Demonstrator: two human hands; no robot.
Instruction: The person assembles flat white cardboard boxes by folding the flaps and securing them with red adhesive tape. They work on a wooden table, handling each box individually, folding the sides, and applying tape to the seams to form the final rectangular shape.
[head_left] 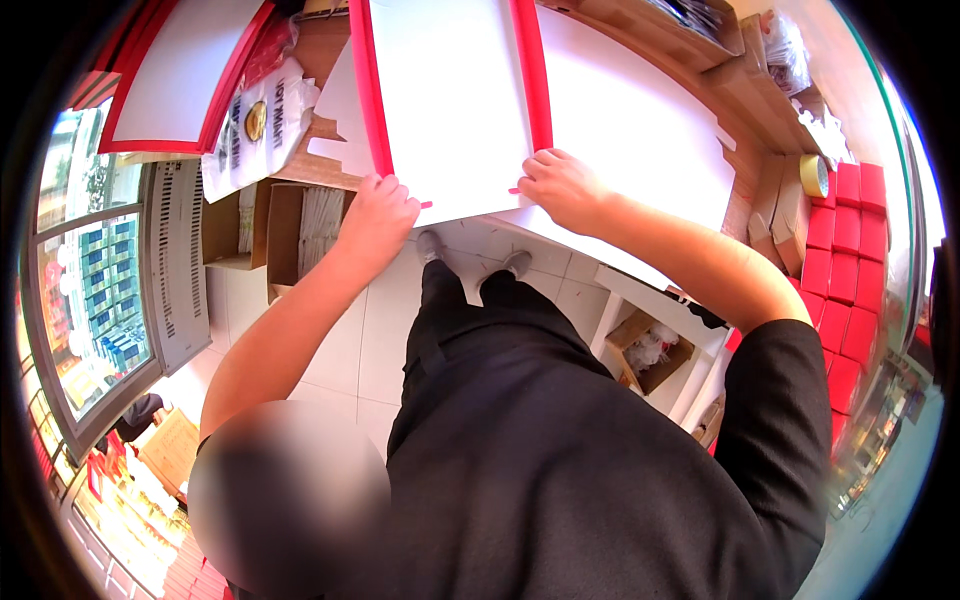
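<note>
A white cardboard box blank point(455, 100) with red raised sides lies on the table in front of me. My left hand point(380, 217) is closed on the near end of its left red side. At the near end of the right red side, my right hand point(565, 190) grips with bent fingers. Small red tabs show beside the fingers of both hands. Under the blank and to its right are flat white cardboard sheets point(640, 120), which reach past the table's near edge.
Another white piece with red edges point(185, 75) lies at far left, beside a white printed plastic bag point(262, 130). Open cartons point(283, 235) stand below the table. Red boxes point(845, 275) are stacked at right, near a tape roll point(813, 177). A blurred round shape point(290, 495) hides the lower left.
</note>
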